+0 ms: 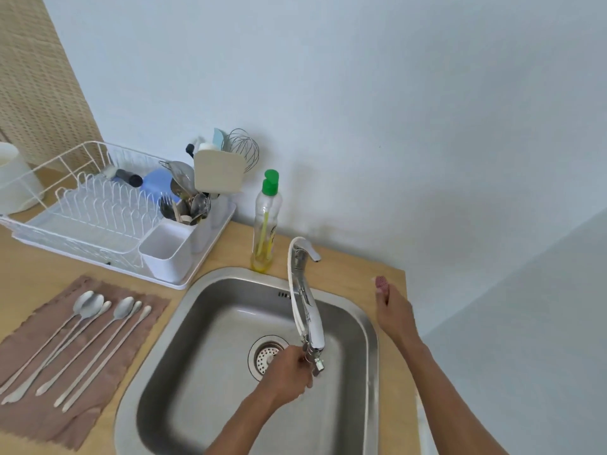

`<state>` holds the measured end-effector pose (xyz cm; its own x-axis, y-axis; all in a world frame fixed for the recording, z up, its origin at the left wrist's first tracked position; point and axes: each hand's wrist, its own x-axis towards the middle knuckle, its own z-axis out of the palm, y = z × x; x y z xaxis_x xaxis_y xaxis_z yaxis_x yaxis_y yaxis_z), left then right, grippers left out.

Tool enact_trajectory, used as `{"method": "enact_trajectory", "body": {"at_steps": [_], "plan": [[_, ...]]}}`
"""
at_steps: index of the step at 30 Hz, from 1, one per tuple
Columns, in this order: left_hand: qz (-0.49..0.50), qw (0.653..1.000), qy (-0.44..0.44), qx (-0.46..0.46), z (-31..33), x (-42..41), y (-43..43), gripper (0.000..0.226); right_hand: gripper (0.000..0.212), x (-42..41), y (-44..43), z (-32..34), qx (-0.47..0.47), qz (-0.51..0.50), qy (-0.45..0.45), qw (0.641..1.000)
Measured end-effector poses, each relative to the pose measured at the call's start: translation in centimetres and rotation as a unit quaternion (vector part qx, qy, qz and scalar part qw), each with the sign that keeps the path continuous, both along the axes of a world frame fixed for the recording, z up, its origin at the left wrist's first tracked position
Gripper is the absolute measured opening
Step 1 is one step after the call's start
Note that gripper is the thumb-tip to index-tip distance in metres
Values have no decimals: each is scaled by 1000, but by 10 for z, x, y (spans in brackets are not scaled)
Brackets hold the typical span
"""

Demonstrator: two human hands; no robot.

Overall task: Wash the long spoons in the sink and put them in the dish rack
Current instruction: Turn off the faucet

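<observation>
Work on the long spoons (pixel 88 303) seems not yet begun: all lie on a brown cloth (pixel 33 421), well left of either hand's fingers. The left hand (pixel 289 369) curls its fingers round the tap (pixel 308 316) tip over the sink (pixel 197 372). The right hand (pixel 392 310) has its fingertips at a pink scrubber (pixel 381 283); I cannot tell whether they grip it. Washing and moving to the dish rack (pixel 98 205) remain.
</observation>
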<state>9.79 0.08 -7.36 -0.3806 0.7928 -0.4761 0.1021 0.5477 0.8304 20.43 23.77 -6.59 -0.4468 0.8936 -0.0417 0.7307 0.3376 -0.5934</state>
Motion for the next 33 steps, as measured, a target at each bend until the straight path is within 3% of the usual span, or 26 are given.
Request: {"method": "enact_trajectory", "body": {"at_steps": [3,6,11,15,18,20,23,28,33], "plan": [[22,998,58,23,-6,-4,-6,27,44,11,25,-24,63,36,-77,994],[57,995,50,59,-3,-3,-14,27,48,31,24,-59,42,116,-198,972],[167,981,-54,87,9,2,-19,33,60,34,31,-68,40,121,-207,970],[201,970,-71,118,18,7,-19,30,45,31,34,-56,28,119,-257,959],[175,975,-65,120,18,7,-18,38,39,17,27,-29,30,143,-192,971],[178,975,-64,114,18,5,-18,42,52,-5,21,-7,18,177,-123,976],[181,972,-97,110,26,2,-20,43,59,-45,5,26,40,281,-60,957],[160,971,-146,101,37,-1,-27,42,69,-85,-11,45,65,354,-108,927],[148,968,-180,97,47,-2,-34,43,88,-79,-15,32,42,332,-124,934]]}}
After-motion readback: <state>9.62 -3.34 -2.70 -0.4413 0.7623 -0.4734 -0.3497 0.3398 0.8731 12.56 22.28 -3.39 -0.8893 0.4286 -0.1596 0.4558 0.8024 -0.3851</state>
